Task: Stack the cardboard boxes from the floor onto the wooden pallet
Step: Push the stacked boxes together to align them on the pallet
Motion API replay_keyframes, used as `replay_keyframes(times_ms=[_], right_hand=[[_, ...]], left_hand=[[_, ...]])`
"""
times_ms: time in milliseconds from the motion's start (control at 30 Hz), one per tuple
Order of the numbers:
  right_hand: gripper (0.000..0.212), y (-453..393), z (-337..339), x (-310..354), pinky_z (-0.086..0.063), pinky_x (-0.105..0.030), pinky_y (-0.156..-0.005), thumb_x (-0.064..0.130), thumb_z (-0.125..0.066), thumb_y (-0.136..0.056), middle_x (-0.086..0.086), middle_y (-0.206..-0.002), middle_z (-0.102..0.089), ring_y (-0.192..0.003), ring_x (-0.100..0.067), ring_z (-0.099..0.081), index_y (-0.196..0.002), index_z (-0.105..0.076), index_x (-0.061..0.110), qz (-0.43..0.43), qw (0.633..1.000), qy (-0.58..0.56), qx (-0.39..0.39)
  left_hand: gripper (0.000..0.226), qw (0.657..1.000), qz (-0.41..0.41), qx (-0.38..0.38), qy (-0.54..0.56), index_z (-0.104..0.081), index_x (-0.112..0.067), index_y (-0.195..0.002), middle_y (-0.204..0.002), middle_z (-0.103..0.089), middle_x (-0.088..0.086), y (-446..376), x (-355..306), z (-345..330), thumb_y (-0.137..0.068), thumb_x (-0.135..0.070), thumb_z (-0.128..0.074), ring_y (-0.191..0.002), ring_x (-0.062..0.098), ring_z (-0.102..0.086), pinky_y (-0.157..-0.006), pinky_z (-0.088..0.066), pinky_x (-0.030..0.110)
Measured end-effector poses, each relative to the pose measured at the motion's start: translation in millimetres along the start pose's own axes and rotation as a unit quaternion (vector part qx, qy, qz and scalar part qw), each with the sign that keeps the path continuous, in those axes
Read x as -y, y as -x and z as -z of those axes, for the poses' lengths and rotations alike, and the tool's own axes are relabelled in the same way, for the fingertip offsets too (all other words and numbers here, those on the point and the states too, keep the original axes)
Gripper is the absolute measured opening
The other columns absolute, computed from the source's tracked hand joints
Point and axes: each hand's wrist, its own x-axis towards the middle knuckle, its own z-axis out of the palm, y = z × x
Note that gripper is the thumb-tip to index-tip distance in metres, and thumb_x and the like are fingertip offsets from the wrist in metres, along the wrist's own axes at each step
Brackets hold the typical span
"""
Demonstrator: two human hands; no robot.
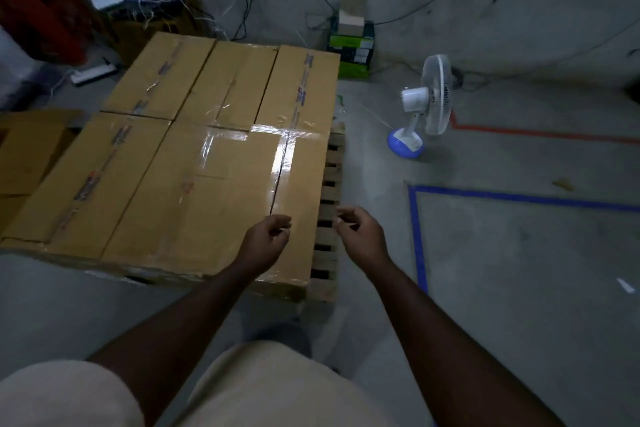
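Looking down, I see my left hand (268, 234) over the near right part of the closest cardboard box (214, 198), fingers curled loosely inward and gripping nothing. My right hand (358, 230) hangs just beside it, over the exposed edge of the wooden pallet (330, 218), its fingers likewise half curled and empty. The two hands are near each other but apart, and I cannot tell whether the left one touches the box top.

The cardboard boxes (194, 135) lie flat on the pallet in a tight layer, three across the far row, with their edges butted together. They are plain brown rectangles, sealed along the seams with glossy clear tape that catches the light in bright streaks. Printed marks on some tape strips are too blurred to read.

The pallet shows only along the right side as rough pale slats with dark gaps between them. The concrete floor (519, 270) is dull grey, crossed by blue tape (417, 236). A white fan (429, 97) on a blue base stands well beyond.
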Motion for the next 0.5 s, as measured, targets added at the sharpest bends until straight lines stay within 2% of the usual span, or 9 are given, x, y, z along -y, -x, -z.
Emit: replay_keyframes(times_ms=[167, 233, 400, 433, 500], right_hand=[[0.022, -58.8, 33.1, -6.4, -0.057, -0.034, -0.092, 0.026, -0.066, -0.097, 0.005, -0.110, -0.072, -0.103, -0.011, -0.068, -0.118, -0.071, 0.022, 0.012, 0.998, 0.023, 0.062], [0.022, -84.6, 47.7, -11.6, -0.058, -0.035, -0.092, 0.025, -0.066, -0.097, 0.005, -0.109, -0.073, -0.101, -0.010, -0.069, -0.118, -0.072, 0.022, 0.008, 0.995, 0.035, 0.089], [0.024, -173.8, 88.4, -17.6, -0.055, -0.027, -0.084, 0.025, -0.064, -0.099, 0.006, -0.110, -0.072, -0.098, -0.005, -0.066, -0.121, -0.071, 0.021, 0.014, 0.988, 0.069, 0.137], [0.024, -196.3, 93.6, -16.0, -0.053, -0.023, -0.080, 0.026, -0.064, -0.099, 0.006, -0.110, -0.071, -0.096, -0.004, -0.065, -0.122, -0.070, 0.021, 0.012, 0.986, 0.073, 0.149], [0.027, -243.7, 99.9, -8.1, -0.048, -0.016, -0.072, 0.026, -0.064, -0.099, 0.007, -0.110, -0.069, -0.094, -0.004, -0.064, -0.125, -0.069, 0.021, 0.011, 0.979, 0.091, 0.181]], left_hand=[[0.028, 0.999, 0.007, -0.048, 0.006, -0.068, -0.010, -0.123, -0.114, -0.073, 0.003, -48.9, -18.4, -29.7, -0.096, -0.008, -0.064, -0.104, 0.015, -0.068, -0.092, -0.056, 0.032], [0.028, 0.998, 0.023, -0.058, 0.014, -0.067, -0.009, -0.125, -0.114, -0.072, 0.003, -74.2, -21.3, -44.6, -0.097, -0.007, -0.062, -0.105, 0.015, -0.067, -0.091, -0.055, 0.030], [0.030, 0.996, 0.047, -0.061, 0.032, -0.064, -0.009, -0.129, -0.118, -0.070, 0.002, -156.8, -38.7, -85.0, -0.099, -0.008, -0.060, -0.109, 0.012, -0.066, -0.087, -0.052, 0.020], [0.030, 0.996, 0.051, -0.064, 0.028, -0.064, -0.009, -0.128, -0.117, -0.071, 0.003, -177.5, -42.8, -91.4, -0.099, -0.008, -0.060, -0.109, 0.013, -0.066, -0.087, -0.053, 0.020], [0.030, 0.994, 0.072, -0.081, 0.025, -0.066, -0.009, -0.127, -0.117, -0.072, 0.005, -218.4, -52.0, -99.5, -0.097, -0.007, -0.062, -0.108, 0.015, -0.068, -0.093, -0.056, 0.030]])
